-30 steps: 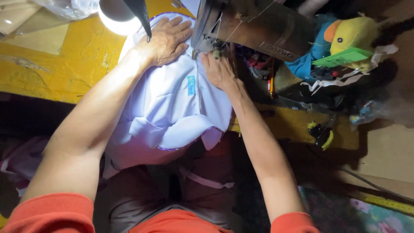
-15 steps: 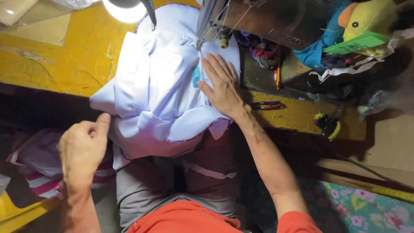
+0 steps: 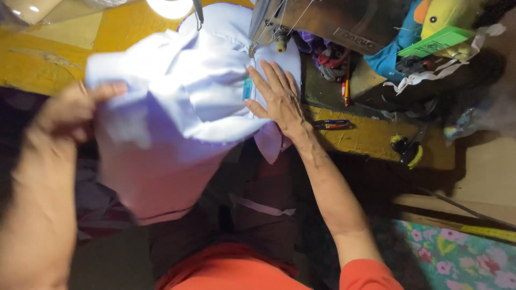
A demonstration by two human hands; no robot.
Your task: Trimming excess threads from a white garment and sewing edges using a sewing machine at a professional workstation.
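Observation:
A pale lavender-white garment [image 3: 183, 107] lies over the yellow table [image 3: 48, 64] and hangs down toward my lap. My left hand [image 3: 75, 110] is blurred and grips the garment's left edge, lifting it up. My right hand [image 3: 277, 96] lies flat with fingers spread on the cloth, just below the sewing machine head [image 3: 322, 21] and next to a small blue label [image 3: 247, 88] sewn on the fabric. The machine's needle area [image 3: 279, 40] is just above my right fingertips.
A bright lamp [image 3: 169, 6] shines at the top. Scissors or pens [image 3: 330, 124] lie on the table right of my right hand. Stuffed toys and a green tag [image 3: 441, 37] sit at the top right. Floral cloth [image 3: 457, 258] covers the lower right.
My left hand left the cloth by the machine, dropped to the lower left, then took hold of the garment's left edge and raised it. My right hand stayed pressed on the cloth.

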